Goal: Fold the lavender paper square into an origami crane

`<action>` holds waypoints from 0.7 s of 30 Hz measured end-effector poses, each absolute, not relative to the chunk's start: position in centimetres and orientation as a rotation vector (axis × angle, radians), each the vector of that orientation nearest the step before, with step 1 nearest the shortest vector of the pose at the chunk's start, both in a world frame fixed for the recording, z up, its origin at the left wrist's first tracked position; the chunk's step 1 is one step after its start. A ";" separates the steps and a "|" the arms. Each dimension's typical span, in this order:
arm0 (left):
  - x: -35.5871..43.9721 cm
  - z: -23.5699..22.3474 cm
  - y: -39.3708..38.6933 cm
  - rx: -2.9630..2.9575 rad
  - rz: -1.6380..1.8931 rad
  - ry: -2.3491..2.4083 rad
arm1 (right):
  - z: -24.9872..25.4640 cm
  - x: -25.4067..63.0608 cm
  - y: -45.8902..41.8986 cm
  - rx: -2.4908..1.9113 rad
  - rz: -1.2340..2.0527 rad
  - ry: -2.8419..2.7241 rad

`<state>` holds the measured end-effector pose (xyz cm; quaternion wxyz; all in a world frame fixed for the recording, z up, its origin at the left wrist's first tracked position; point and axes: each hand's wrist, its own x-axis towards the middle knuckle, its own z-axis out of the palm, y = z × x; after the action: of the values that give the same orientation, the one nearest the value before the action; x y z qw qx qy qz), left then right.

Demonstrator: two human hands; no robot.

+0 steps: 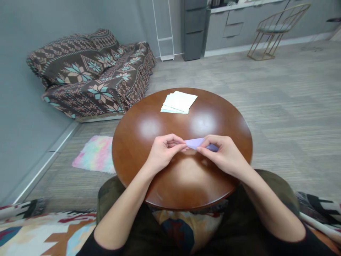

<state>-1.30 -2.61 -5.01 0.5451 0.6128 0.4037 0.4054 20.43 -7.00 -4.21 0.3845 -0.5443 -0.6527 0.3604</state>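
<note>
A piece of folded purple paper [194, 143] is held between my two hands, just above the round wooden table [133, 156]. My left hand [168, 149] pinches its left tip between thumb and fingers. On the other side, my right hand [220, 151] grips the paper along its right part, thumb below and fingers over the top. My right fingers cover some of the paper, so its full folded shape is hidden. Farther back on the table lies a small fanned stack of pale paper sheets [181, 101], apart from both hands.
Behind the table to the left stands a sofa [98, 74] under a patterned cover. A fluffy pastel rug [96, 154] lies on the floor at left. Toward the back right are a gold-framed chair [274, 30] and grey cabinets [220, 28]. My legs flank the table's near edge.
</note>
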 end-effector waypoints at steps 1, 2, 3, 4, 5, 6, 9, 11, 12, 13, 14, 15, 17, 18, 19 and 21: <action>-1.3 -5.0 -2.7 1.465 0.960 0.959 | -4.2 20.4 -7.0 -1.388 0.916 -1.661; -1.3 -5.0 -2.7 1.476 0.958 0.960 | -4.2 20.4 -7.0 -1.388 0.917 -1.659; -1.3 -5.0 -2.7 1.484 0.954 0.960 | -4.2 20.3 -7.0 -1.389 0.917 -1.656; -1.3 -4.9 -2.7 1.489 0.951 0.958 | -4.3 20.3 -7.0 -1.392 0.916 -1.650; -1.3 -4.9 -2.7 1.487 0.950 0.954 | -4.3 20.3 -7.0 -1.393 0.916 -1.641; -1.3 -4.9 -2.7 1.477 0.955 0.946 | -4.4 20.3 -7.0 -1.391 0.914 -1.627; -1.2 -4.9 -2.7 1.417 0.987 0.910 | -4.5 20.3 -6.9 -1.355 0.928 -1.572; -1.1 -4.9 -2.6 1.393 1.006 0.891 | -4.6 20.1 -6.9 -1.327 0.981 -1.548; -1.0 -4.9 -2.6 1.389 1.019 0.885 | -4.6 19.9 -6.9 -1.316 1.019 -1.537; -0.9 -4.8 -2.6 1.387 1.039 0.881 | -4.7 19.6 -6.9 -1.302 1.066 -1.522; -0.7 -4.9 -2.6 1.383 1.063 0.880 | -4.7 19.4 -6.9 -1.284 1.118 -1.504; -0.5 -4.9 -2.6 1.375 1.090 0.884 | -4.8 19.0 -6.9 -1.261 1.172 -1.483; -0.1 -5.0 -2.7 1.338 1.140 0.897 | -4.9 18.5 -6.7 -1.220 1.257 -1.461; 0.0 -5.0 -2.7 1.311 1.156 0.898 | -5.0 18.2 -6.7 -1.205 1.278 -1.466; 0.2 -5.1 -2.7 1.287 1.155 0.898 | -5.1 18.0 -6.6 -1.196 1.283 -1.476; 0.3 -5.2 -2.7 1.271 1.092 0.895 | -5.4 17.8 -6.4 -1.186 1.262 -1.484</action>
<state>0.32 -2.72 -5.25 0.5819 0.5442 0.3831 0.4674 17.82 -6.37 -5.37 0.4173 -0.4727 -0.5912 0.5029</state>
